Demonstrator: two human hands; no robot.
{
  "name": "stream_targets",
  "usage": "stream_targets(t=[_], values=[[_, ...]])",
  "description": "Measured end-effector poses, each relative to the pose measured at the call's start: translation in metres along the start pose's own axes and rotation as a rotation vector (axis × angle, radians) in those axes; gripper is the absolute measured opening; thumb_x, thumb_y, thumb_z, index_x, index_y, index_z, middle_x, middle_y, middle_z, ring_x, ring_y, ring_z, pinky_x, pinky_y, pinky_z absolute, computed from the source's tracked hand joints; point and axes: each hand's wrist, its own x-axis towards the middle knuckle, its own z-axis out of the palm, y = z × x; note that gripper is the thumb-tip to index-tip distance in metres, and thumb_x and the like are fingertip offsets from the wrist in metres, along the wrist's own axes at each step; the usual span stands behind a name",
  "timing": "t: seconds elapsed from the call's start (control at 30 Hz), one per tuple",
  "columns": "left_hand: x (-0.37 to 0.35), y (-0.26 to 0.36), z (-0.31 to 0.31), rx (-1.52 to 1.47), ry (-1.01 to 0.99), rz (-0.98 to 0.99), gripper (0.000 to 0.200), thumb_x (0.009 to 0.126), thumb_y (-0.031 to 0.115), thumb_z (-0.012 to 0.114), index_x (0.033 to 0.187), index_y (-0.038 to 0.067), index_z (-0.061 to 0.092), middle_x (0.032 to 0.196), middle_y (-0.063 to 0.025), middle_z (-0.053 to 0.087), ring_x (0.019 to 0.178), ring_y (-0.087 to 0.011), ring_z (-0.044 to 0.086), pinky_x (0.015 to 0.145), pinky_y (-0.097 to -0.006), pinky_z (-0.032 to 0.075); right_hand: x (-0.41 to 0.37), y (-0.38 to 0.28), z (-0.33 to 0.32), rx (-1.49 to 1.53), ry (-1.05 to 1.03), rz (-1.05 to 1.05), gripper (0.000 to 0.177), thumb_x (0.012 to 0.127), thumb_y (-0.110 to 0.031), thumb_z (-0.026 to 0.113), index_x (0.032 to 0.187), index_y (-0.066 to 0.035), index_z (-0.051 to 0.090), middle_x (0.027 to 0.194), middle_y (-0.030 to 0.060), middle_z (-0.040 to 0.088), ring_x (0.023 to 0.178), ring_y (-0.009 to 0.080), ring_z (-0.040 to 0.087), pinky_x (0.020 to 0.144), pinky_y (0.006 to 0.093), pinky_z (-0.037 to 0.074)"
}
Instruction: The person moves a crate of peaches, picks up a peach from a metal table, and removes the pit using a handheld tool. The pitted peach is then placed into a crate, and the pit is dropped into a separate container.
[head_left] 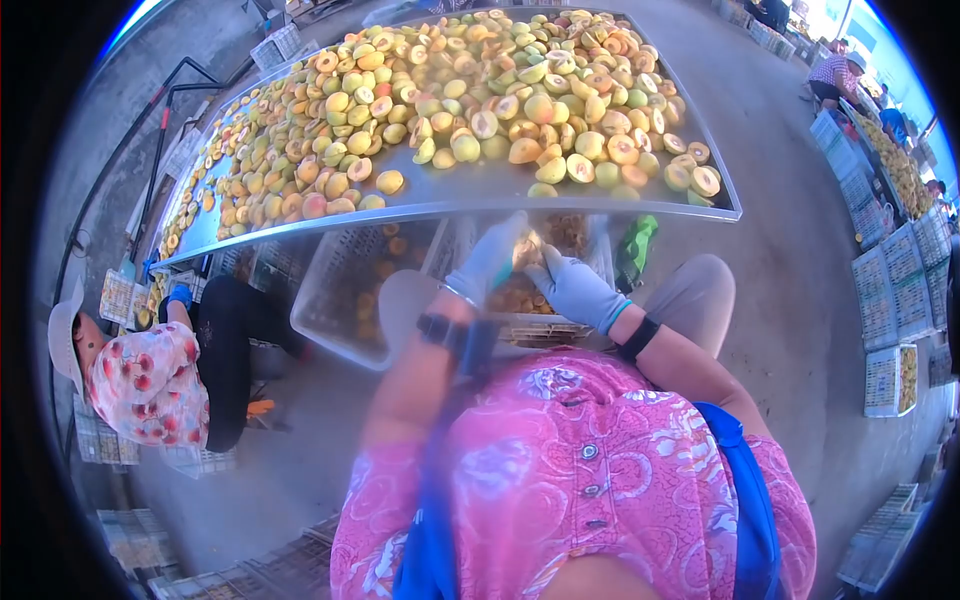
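My left hand [488, 262], in a pale glove, is closed on a small orange-brown piece, apparently a peach half [527, 248], below the front edge of the metal table. My right hand [578, 288], gloved likewise, meets it from the other side with its fingers closed on the same piece. Blur and the gloves hide most of the piece. Under my hands stands a plastic crate [520, 328] with fruit pieces in it. Many halved yellow peaches [480, 90] lie heaped on the table [450, 192] in front, some cut face up with the pit area showing.
Left of my knees is a white crate [325, 300] holding a few fruit pieces. A green bag or wrapper [634, 250] lies right of my hands. A co-worker in a hat [150, 380] sits at the left. Stacked crates [888, 280] and other people stand far right.
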Motion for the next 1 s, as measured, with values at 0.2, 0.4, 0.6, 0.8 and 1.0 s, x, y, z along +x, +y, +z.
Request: stream_targets(t=[0.2, 0.4, 0.6, 0.8, 1.0], values=[[0.000, -0.008, -0.003, 0.179, 0.003, 0.165, 0.042, 0.100, 0.039, 0.047, 0.100, 0.000, 0.062, 0.088, -0.0069, 0.064, 0.072, -0.0131, 0.062, 0.066, -0.0258, 0.053, 0.001, 0.012, 0.008, -0.025, 0.013, 0.003, 0.035, 0.096, -0.030, 0.050, 0.110, 0.002, 0.047, 0.082, 0.0274, 0.063, 0.074, 0.0449, 0.061, 0.065, 0.0521, 0.046], [-0.014, -0.034, 0.011, -0.373, 0.070, 0.345, 0.053, 0.100, 0.049, 0.042, 0.113, 0.000, 0.057, 0.101, -0.0099, 0.062, 0.087, -0.0149, 0.060, 0.081, -0.0275, 0.052, 0.015, -0.009, 0.009, 0.250, 0.070, 0.037, 0.043, 0.099, -0.035, 0.046, 0.120, 0.002, 0.047, 0.091, 0.0302, 0.063, 0.084, 0.0453, 0.062, 0.072, 0.0498, 0.048], [0.008, -0.044, 0.005, -0.446, 0.321, 0.468, 0.056, 0.100, 0.052, 0.037, 0.107, 0.001, 0.058, 0.101, -0.0142, 0.062, 0.092, -0.0191, 0.059, 0.085, -0.0327, 0.050, 0.017, -0.005, 0.017, 0.215, -0.005, 0.036, 0.042, 0.099, -0.035, 0.044, 0.116, 0.003, 0.050, 0.094, 0.0303, 0.063, 0.088, 0.0450, 0.061, 0.074, 0.0489, 0.049], [0.009, -0.027, -0.006, -0.150, 0.236, 0.210, 0.051, 0.102, 0.045, 0.036, 0.096, 0.000, 0.058, 0.089, -0.0154, 0.065, 0.074, -0.0202, 0.063, 0.069, -0.0307, 0.054, 0.011, 0.002, 0.015, 0.128, -0.072, 0.098, 0.043, 0.099, -0.036, 0.043, 0.112, 0.004, 0.051, 0.095, 0.0308, 0.062, 0.088, 0.0445, 0.061, 0.075, 0.0482, 0.049], [-0.004, -0.023, 0.012, -0.140, 0.258, 0.315, 0.049, 0.100, 0.047, 0.042, 0.095, 0.001, 0.058, 0.088, -0.0146, 0.064, 0.074, -0.0208, 0.063, 0.071, -0.0337, 0.056, 0.010, -0.016, 0.012, 0.547, -0.107, 0.268, 0.053, 0.100, -0.044, 0.042, 0.117, 0.005, 0.054, 0.100, 0.0194, 0.065, 0.091, 0.0282, 0.063, 0.078, 0.0404, 0.050]])
